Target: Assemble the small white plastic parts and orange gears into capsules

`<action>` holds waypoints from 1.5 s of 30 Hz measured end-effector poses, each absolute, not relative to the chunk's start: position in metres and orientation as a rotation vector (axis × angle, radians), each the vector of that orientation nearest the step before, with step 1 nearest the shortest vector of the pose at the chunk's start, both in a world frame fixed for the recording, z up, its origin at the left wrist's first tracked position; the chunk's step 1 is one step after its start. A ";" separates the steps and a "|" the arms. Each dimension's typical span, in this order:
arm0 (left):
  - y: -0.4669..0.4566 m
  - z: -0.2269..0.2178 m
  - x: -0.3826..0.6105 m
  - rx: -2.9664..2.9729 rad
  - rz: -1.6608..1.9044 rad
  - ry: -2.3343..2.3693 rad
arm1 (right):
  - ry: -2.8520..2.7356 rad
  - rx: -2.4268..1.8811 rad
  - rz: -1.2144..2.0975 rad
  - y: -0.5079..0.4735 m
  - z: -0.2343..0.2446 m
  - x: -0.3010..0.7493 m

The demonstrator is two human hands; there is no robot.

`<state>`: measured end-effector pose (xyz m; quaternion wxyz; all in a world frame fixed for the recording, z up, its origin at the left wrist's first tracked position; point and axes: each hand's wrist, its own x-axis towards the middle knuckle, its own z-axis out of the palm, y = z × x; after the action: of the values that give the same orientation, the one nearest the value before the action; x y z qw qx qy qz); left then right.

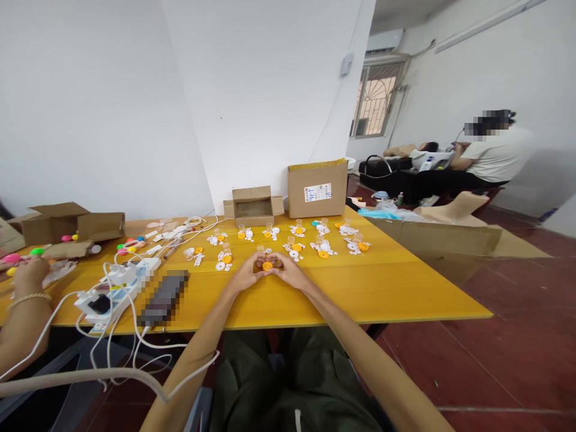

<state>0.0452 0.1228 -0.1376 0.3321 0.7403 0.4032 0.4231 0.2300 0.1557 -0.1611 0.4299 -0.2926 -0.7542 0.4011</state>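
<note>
Between my two hands, close above the yellow table, is a small round orange plastic piece. My left hand grips it from the left, fingers curled. From the other side my right hand closes on the same piece, and the fingertips of both hands meet around it. Just beyond the hands lie small clusters of parts: white discs, orange discs, clear cups and white flat pieces. A teal disc sits in one cluster at the back.
A small open carton and a larger upright box stand at the back. Left are a dark phone, a power strip with cables, and a co-worker's hand by colourful balls. A person sits far right.
</note>
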 end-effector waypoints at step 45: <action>0.119 -0.132 0.047 1.965 1.084 1.136 | -1.889 -0.687 1.033 0.154 -0.158 0.229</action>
<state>0.0466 0.1195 -0.1317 0.3081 0.7432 0.4296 0.4101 0.2288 0.1544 -0.1584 0.4269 -0.2748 -0.7559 0.4133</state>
